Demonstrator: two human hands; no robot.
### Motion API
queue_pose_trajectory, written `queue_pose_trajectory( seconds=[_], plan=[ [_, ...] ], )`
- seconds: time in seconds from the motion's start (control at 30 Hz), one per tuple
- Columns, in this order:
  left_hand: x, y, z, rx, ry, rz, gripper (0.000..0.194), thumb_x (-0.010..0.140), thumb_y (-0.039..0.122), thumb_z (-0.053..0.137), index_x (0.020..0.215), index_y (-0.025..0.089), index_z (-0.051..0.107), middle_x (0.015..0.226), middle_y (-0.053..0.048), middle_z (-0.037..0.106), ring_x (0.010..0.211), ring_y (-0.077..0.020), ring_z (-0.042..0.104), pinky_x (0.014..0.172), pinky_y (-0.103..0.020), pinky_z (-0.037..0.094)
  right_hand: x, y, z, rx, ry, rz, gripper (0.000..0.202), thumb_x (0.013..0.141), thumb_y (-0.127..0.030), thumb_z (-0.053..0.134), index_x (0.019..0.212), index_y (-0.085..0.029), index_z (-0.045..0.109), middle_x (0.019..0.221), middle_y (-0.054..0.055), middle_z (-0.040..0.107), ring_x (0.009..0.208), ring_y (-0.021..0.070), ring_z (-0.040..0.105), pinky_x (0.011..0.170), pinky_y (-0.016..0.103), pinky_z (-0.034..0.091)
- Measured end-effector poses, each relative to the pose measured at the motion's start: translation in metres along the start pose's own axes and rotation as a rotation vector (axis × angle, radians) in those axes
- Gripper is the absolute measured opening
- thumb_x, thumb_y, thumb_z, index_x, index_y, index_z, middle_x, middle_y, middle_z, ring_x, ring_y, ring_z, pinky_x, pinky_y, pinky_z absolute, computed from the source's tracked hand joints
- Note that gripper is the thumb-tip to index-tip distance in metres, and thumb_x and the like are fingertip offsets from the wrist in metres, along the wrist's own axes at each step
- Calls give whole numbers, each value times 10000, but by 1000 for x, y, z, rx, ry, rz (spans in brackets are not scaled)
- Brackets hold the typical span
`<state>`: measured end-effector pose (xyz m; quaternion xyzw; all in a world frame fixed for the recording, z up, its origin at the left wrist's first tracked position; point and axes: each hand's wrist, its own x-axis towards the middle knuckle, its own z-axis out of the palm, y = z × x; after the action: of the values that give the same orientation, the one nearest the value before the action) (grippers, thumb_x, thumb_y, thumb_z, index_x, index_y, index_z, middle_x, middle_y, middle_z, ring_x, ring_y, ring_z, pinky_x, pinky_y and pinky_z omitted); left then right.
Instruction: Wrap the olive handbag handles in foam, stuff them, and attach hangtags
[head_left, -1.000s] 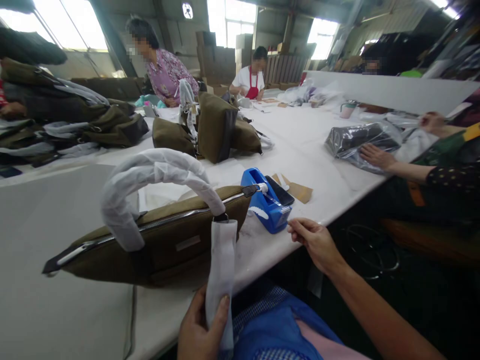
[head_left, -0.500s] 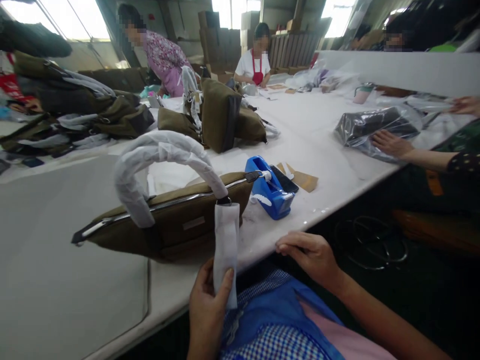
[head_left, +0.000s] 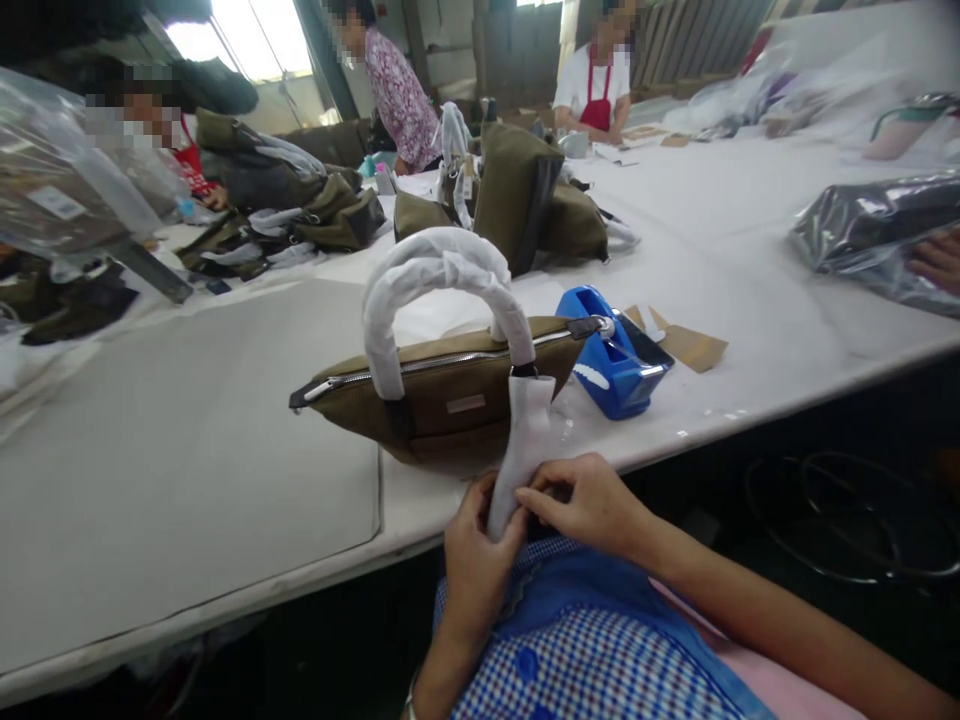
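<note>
An olive bag point(head_left: 450, 400) with a silver zipper stands at the table's front edge, its two handles point(head_left: 442, 262) wrapped in white material. From a ring at the base of one handle hangs a strip in a flat white sleeve point(head_left: 529, 430). My left hand point(head_left: 484, 550) grips the sleeve's lower end between thumb and fingers. My right hand point(head_left: 589, 500) pinches the sleeve's right side, close beside my left thumb. Just behind the bag's right end sits a blue tape dispenser point(head_left: 619, 370), with a dark phone next to it.
Brown paper pieces point(head_left: 694, 347) lie right of the dispenser. More olive bags point(head_left: 517, 195) stand behind, others are piled at the back left. A grey board point(head_left: 225, 450) covers the left of the table point(head_left: 757, 300). A plastic-wrapped bag point(head_left: 870, 230) touches another person's hand at right. People work opposite.
My right hand has moved left from the table edge and taken hold of the sleeve. The sleeve's lower end now slants left. The view has turned left.
</note>
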<state>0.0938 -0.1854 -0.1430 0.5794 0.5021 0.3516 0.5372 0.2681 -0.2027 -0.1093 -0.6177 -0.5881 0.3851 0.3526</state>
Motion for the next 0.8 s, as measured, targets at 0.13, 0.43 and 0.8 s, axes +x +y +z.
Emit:
queue_pose_trajectory(
  seconds=[0.13, 0.43, 0.8],
  plan=[
    [1, 5, -4, -98, -41, -43, 410, 783, 331, 797, 1144, 182, 672, 1110, -99, 751, 1042, -272, 716, 938, -363, 546, 3, 6, -5, -117, 32, 17, 267, 834, -422, 754, 701, -190, 769, 649, 44, 748, 569, 166, 635, 552, 267, 435],
    [-5, 10, -3, -400, -136, -223, 586, 774, 414, 845, 1243, 166, 597, 1180, -114, 732, 1070, -243, 698, 920, -310, 544, 12, 41, -8, 321, -213, 290, 461, 737, -598, 790, 684, -165, 644, 531, -19, 608, 455, 117, 524, 448, 224, 400],
    [-5, 9, -4, -331, -51, -131, 721, 807, 382, 832, 1435, 249, 504, 1540, -102, 517, 1446, -284, 465, 1217, -402, 360, -35, 25, -25, 111, 342, 110, 228, 900, -431, 684, 940, -209, 716, 774, 25, 754, 683, 185, 701, 685, 301, 552]
  ],
)
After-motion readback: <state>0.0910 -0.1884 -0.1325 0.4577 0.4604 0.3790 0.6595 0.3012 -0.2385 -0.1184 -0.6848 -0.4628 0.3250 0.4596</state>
